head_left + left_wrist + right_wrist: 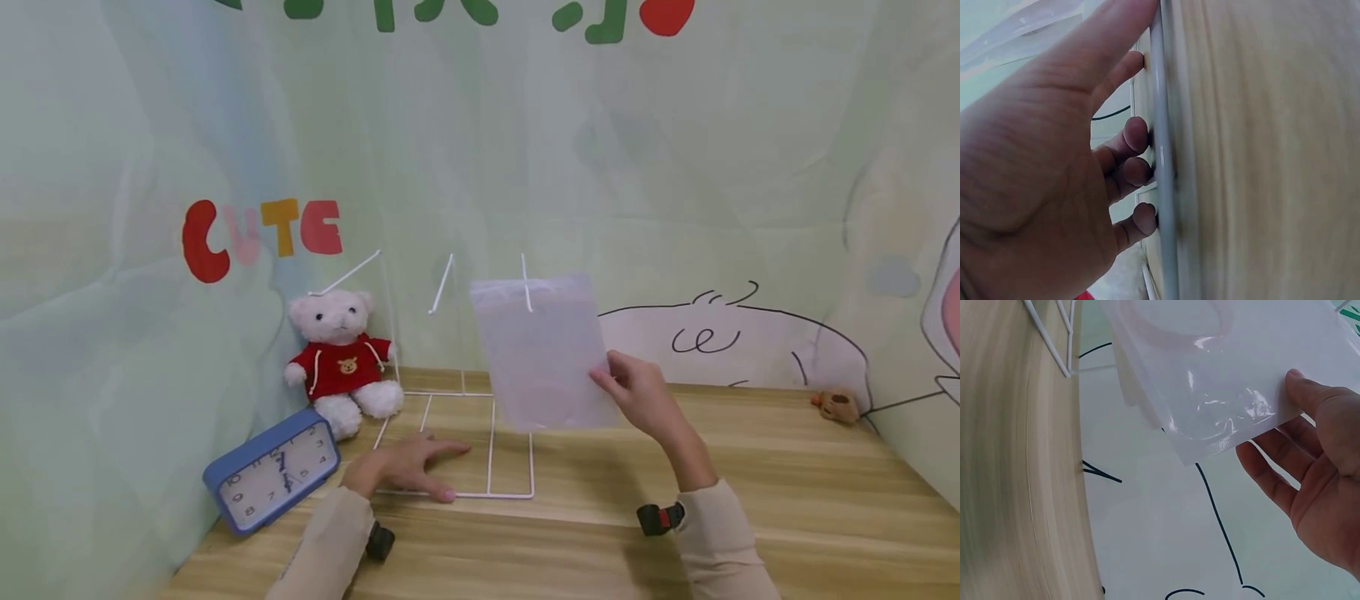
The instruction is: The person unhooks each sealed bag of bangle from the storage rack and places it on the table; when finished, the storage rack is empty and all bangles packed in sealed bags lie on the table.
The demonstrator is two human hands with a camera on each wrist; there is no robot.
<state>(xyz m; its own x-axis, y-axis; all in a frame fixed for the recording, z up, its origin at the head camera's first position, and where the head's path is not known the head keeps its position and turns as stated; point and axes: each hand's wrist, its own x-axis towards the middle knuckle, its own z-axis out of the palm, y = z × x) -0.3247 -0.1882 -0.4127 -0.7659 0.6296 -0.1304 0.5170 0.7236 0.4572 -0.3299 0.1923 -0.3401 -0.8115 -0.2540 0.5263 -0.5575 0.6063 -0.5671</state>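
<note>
A left hand (408, 464) covers the front left corner of a white wire rack (491, 467), while a translucent bag (547, 362) in the right hand (640, 393) hides the back right corner of the rack's base; cloudy plastic leaves any contents hard to make out. The pointers of a blue clock (279, 477) are too indistinct to read, and a brown object (837, 407) at far right is too small to identify. Green lettering (384, 14) is cropped at the top edge, both sleeves (330, 546) at the bottom; in the right wrist view, the bag runs past the top
</note>
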